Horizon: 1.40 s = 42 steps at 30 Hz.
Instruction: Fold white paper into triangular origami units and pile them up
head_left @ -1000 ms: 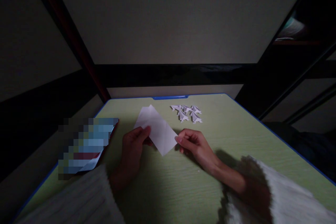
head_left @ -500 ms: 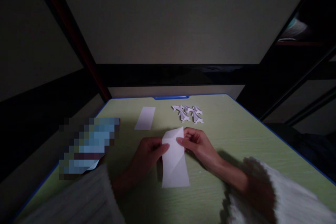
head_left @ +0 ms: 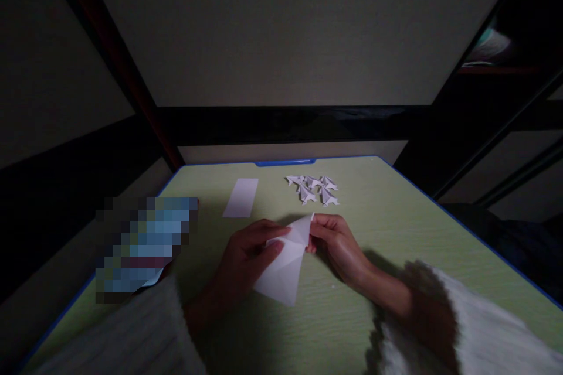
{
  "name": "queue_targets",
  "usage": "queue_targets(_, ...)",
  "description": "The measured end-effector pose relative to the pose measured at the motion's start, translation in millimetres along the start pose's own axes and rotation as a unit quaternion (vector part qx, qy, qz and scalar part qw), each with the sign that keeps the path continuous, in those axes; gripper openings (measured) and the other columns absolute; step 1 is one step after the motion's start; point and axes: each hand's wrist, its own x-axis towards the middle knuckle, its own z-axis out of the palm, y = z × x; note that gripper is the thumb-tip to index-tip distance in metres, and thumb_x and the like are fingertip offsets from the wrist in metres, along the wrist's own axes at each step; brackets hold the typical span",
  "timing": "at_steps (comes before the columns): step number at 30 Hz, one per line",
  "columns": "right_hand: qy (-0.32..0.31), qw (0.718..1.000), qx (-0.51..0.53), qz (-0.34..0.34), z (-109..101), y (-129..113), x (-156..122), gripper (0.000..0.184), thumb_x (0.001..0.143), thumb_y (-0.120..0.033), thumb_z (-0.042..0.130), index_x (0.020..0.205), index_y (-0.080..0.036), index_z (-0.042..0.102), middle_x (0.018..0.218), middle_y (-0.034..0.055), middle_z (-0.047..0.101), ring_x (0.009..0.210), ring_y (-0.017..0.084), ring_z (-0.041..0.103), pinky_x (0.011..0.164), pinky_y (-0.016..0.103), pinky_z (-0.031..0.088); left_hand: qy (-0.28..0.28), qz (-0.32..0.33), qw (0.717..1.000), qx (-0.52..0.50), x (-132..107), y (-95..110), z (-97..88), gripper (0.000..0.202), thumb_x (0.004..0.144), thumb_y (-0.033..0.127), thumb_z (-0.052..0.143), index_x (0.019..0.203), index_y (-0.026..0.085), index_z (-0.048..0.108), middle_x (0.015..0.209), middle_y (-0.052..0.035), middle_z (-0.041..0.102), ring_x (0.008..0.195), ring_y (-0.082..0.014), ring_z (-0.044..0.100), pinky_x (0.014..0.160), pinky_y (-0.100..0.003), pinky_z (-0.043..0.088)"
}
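Between both hands is a white sheet of paper [head_left: 284, 272], creased and partly folded near its top, its lower end slanting toward the left. My left hand [head_left: 253, 252] pinches its upper left side between thumb and fingers. At the upper right corner, my right hand [head_left: 336, 240] grips the paper between thumb and curled fingers. Just beyond the hands lie several small folded white paper figures [head_left: 305, 193], grouped close together. A flat white paper strip [head_left: 241, 198] rests to their left.
The light green table [head_left: 387, 234] has a blue edge and a blue tray-like bar [head_left: 285, 162] at its far side. A blurred-out bluish object [head_left: 152, 246] lies at the left. A pale panel [head_left: 285, 35] stands behind the table.
The paper has turned so its lower end swings left, and its top is more folded. My left fingers have come over the top of it; my right hand has moved slightly right.
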Motion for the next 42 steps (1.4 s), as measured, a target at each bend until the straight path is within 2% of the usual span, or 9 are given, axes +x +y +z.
queue_targets(5,0.003,1.000,-0.011,0.004,-0.1,0.0,0.5,0.015,0.060,-0.013,0.050,0.045,-0.012,0.053,0.038,-0.0036,0.049,0.037,0.005,0.040,0.042,0.019,0.028,0.016,0.006,1.000,0.020,1.0,0.1,0.7,0.016,0.068,0.021,0.053,0.071,0.018,0.069,0.071,-0.0029,0.062,0.064,-0.0122,0.054,0.052,-0.018,0.040)
queue_targets(9,-0.005,0.999,-0.032,-0.001,1.0,-0.6,0.2,0.014,0.061,-0.016,0.054,0.047,-0.012,0.054,0.039,-0.0042,0.049,0.038,0.005,0.039,0.043,0.019,0.027,0.062,-0.079,0.995,-0.011,2.0,-0.9,2.3,0.014,0.063,0.020,0.058,0.072,0.015,0.067,0.066,-0.0014,0.064,0.057,-0.0114,0.055,0.047,-0.018,0.040)
queue_targets(13,-0.031,0.998,-0.055,-0.009,2.4,-1.6,-0.3,0.013,0.060,-0.019,0.061,0.051,-0.013,0.055,0.042,-0.0049,0.049,0.040,0.005,0.039,0.042,0.018,0.026,0.089,-0.126,0.986,-0.055,2.5,-2.2,4.1,0.027,0.057,0.018,0.063,0.083,0.014,0.064,0.059,0.0016,0.061,0.050,-0.0099,0.054,0.043,-0.017,0.039)
queue_targets(19,-0.060,0.995,-0.076,-0.013,3.6,-0.8,0.0,0.025,0.054,-0.034,0.067,0.052,-0.013,0.053,0.044,-0.0055,0.048,0.040,0.004,0.037,0.041,0.019,0.026,0.068,-0.127,0.988,-0.057,2.7,-7.4,6.0,0.009,0.058,0.018,0.062,0.065,0.014,0.064,0.062,-0.0011,0.064,0.056,-0.0116,0.056,0.050,-0.018,0.042)
queue_targets(23,-0.073,0.991,-0.108,-0.009,4.5,-1.0,-1.0,0.028,0.055,-0.038,0.066,0.058,-0.013,0.054,0.047,-0.0053,0.046,0.042,0.005,0.036,0.042,0.019,0.025,0.053,-0.124,0.990,-0.046,2.9,-6.8,6.3,0.004,0.059,0.017,0.060,0.058,0.014,0.063,0.057,0.0005,0.062,0.053,-0.0102,0.054,0.049,-0.017,0.040)
queue_targets(27,-0.098,0.986,-0.135,-0.009,5.0,-2.3,-2.1,0.029,0.059,-0.040,0.063,0.061,-0.013,0.053,0.050,-0.0050,0.044,0.044,0.005,0.035,0.043,0.019,0.025,0.037,-0.123,0.991,-0.043,3.9,-4.4,5.7,0.006,0.060,0.015,0.058,0.057,0.013,0.062,0.054,0.0007,0.061,0.051,-0.0098,0.053,0.048,-0.017,0.038)
queue_targets(33,-0.121,0.972,-0.198,-0.030,4.4,-0.3,-4.3,0.032,0.069,-0.040,0.055,0.054,-0.015,0.042,0.050,-0.0057,0.037,0.046,0.005,0.031,0.042,0.018,0.024,-0.011,-0.122,0.991,-0.058,3.2,-3.4,6.1,0.011,0.062,0.016,0.054,0.062,0.013,0.065,0.054,0.0000,0.061,0.053,-0.0106,0.052,0.048,-0.017,0.037)
queue_targets(38,-0.104,0.966,-0.235,-0.030,5.2,0.1,-5.3,0.034,0.070,-0.042,0.052,0.052,-0.016,0.039,0.049,-0.0058,0.033,0.044,0.005,0.029,0.040,0.018,0.021,-0.030,-0.115,0.991,-0.067,4.2,-2.0,5.8,0.016,0.063,0.014,0.052,0.066,0.014,0.067,0.055,0.0004,0.062,0.054,-0.0106,0.052,0.049,-0.017,0.037)
queue_targets(42,-0.078,0.971,-0.222,-0.034,5.7,0.8,-4.2,0.037,0.068,-0.045,0.052,0.050,-0.016,0.036,0.047,-0.0060,0.032,0.043,0.005,0.028,0.039,0.018,0.021,-0.011,-0.134,0.987,-0.090,3.5,-4.0,3.1,0.020,0.064,0.019,0.051,0.073,0.012,0.067,0.056,-0.0003,0.062,0.050,-0.0103,0.051,0.048,-0.019,0.038)
